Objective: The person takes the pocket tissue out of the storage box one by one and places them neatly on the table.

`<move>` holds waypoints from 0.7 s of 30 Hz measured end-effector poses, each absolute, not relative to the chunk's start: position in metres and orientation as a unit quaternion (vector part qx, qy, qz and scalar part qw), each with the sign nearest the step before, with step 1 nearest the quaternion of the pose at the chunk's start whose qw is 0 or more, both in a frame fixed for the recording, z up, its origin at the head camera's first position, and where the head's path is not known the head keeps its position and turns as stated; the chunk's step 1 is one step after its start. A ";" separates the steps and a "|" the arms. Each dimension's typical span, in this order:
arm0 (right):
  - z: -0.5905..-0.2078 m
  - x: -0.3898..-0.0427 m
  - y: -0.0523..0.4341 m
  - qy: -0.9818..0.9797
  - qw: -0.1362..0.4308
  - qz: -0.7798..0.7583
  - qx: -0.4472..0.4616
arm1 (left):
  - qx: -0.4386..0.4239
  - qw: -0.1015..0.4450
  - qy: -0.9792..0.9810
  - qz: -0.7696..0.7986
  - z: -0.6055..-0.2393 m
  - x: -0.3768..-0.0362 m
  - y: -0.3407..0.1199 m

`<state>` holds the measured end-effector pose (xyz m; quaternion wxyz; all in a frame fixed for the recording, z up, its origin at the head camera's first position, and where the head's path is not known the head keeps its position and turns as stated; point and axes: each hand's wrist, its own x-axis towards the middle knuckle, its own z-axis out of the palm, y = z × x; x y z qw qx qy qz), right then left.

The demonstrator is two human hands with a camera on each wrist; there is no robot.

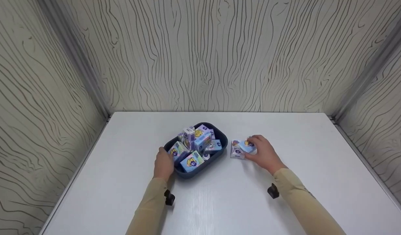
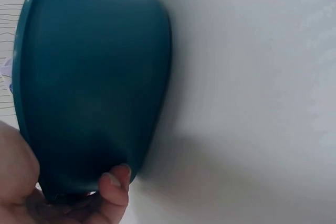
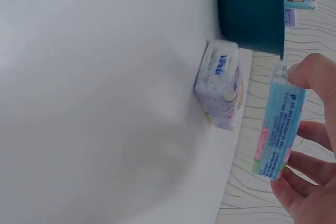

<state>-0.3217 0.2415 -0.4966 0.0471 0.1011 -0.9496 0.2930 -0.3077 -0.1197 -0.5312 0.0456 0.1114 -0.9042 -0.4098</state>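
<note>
White table [image 1: 285, 202] carries a dark teal oval tray [image 1: 222, 138] at centre, heaped with small tissue packs [image 1: 191, 161]; left hand [image 1: 163, 164] grips the tray's near-left rim, fingers curled under its wall with the thumb over the rim, fingertips [image 2: 113, 182] touching the outer wall. Right of the tray, right hand [image 1: 265, 153] pinches a blue tissue pack [image 3: 278, 135] between thumb on top and fingers [image 3: 310, 129] below, held off the table. A purple-white tissue pack [image 3: 220, 85] lies on the table just left of it, between the held pack and the tray, apart from the fingers.
</note>
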 end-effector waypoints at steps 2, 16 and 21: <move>-0.502 -0.320 0.250 -0.952 0.046 0.286 0.095 | 0.114 0.043 -0.901 -0.416 -0.532 -0.308 -0.120; -0.532 -0.312 0.280 -0.959 0.011 0.266 0.092 | 0.096 0.072 -0.910 -0.398 -0.532 -0.308 -0.119; -0.533 -0.315 0.280 -0.961 -0.001 0.259 0.100 | 0.103 0.066 -0.907 -0.404 -0.532 -0.308 -0.119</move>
